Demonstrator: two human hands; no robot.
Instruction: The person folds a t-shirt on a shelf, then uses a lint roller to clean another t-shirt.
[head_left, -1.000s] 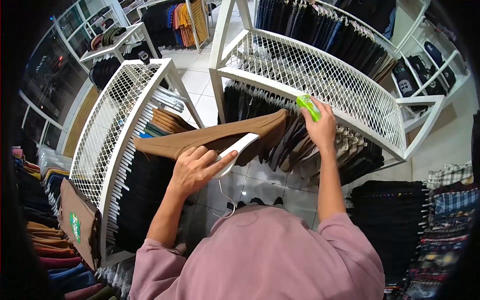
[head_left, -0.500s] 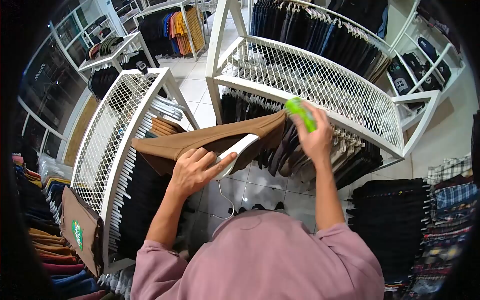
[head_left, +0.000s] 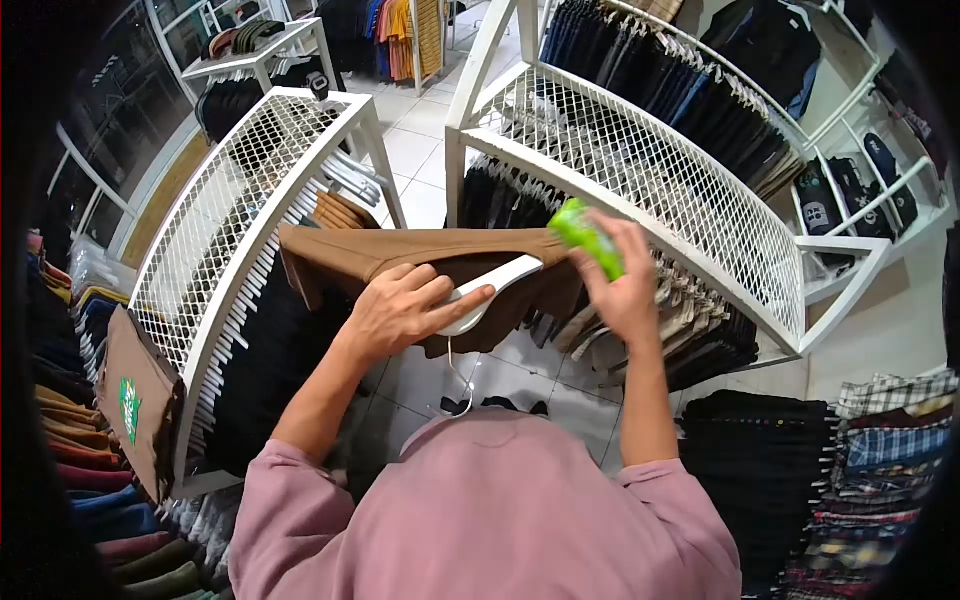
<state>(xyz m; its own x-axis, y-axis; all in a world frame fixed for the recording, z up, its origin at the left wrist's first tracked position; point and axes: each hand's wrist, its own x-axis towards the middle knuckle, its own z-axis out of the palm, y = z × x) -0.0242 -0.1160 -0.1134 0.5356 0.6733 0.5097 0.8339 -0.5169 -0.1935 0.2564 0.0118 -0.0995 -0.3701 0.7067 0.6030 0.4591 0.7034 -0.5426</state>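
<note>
The brown garment (head_left: 430, 240) is held ahead of the pink shirt (head_left: 540, 510), where a firm left hand (head_left: 400, 308), fingers closed on the white hanger (head_left: 505, 282), best steadies the cloth while the right hand (head_left: 628, 300), gripping the blurred green object (head_left: 578, 236), applies light, even pressure.

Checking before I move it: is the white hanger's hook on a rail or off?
Off. The hook of the white hanger shows free below the left hand, with no rail in its curve.
</note>
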